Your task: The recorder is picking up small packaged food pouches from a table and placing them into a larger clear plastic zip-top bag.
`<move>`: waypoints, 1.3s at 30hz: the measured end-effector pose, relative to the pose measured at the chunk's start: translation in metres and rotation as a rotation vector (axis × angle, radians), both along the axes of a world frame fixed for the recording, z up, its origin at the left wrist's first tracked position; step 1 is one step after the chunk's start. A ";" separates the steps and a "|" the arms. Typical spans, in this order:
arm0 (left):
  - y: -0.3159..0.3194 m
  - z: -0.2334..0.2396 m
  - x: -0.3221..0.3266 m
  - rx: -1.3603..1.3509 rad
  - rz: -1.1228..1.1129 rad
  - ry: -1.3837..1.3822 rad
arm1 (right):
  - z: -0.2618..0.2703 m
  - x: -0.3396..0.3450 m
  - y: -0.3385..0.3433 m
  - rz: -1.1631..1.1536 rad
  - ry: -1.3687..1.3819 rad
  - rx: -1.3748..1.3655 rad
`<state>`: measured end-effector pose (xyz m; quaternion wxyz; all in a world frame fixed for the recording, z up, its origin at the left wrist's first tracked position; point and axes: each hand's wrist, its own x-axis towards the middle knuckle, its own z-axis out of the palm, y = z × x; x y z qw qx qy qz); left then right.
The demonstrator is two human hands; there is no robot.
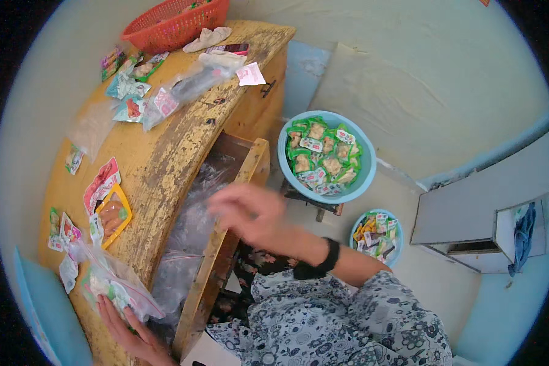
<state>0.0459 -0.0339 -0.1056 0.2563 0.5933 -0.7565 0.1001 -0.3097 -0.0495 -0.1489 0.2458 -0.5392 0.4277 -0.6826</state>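
My left hand (130, 331) lies with its fingers spread against a clear zip bag (119, 283) on the worn wooden table. Green and white packets show through the bag's plastic. Over the pulled-out wooden drawer (210, 256) hangs my right hand (251, 212), blurred by motion, its fingers bent. Whether it holds anything is not clear. Inside the drawer are many clear plastic bags (187, 238). Near the left hand's bag lie a yellow-edged food packet (113, 216) and a red and white packet (103, 183).
A red plastic basket (178, 27) stands at the table's far end, near a phone (231, 49) and loose packets (130, 108). A blue basin (371, 160) of green packets sits on a low stool (320, 208). Another basin (400, 244) holds mixed packets. A light-blue object (45, 306) borders the left.
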 end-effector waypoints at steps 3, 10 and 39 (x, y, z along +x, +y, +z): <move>0.001 -0.002 0.007 0.009 0.044 0.014 | -0.024 -0.072 0.018 -0.201 -0.090 0.227; -0.002 -0.007 0.003 -0.046 0.052 -0.027 | -0.199 -0.250 0.073 -0.530 0.373 0.641; 0.007 0.021 -0.020 0.000 0.160 0.057 | -0.093 -0.222 0.093 -0.618 0.625 0.499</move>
